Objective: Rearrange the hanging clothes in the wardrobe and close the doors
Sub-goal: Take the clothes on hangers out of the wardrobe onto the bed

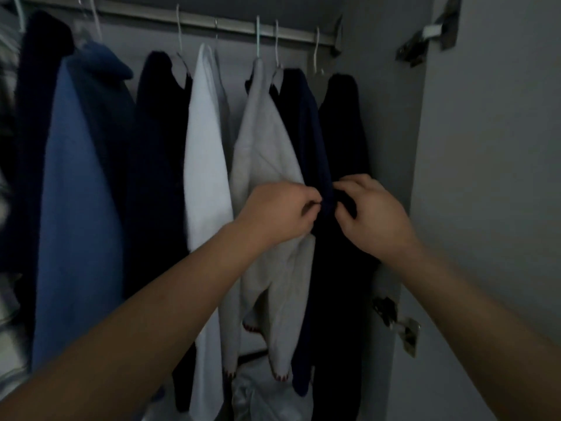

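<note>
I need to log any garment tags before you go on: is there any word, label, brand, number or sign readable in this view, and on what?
None can be read.
The navy garment that the left hand and right hand pinch shows no label.
The grey sweater has small red marks at its cuffs: a pattern, not text.
The blue jacket, white shirt, rail and door hinge show no writing; the picture is dim and blurred.

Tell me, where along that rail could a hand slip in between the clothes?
The widest gap on the rail lies between the blue jacket and the dark garment left of the white shirt. A narrower one separates the white shirt from the grey top. The right end is crowded: both hands, left hand and right hand, pinch the navy garment there.
</note>
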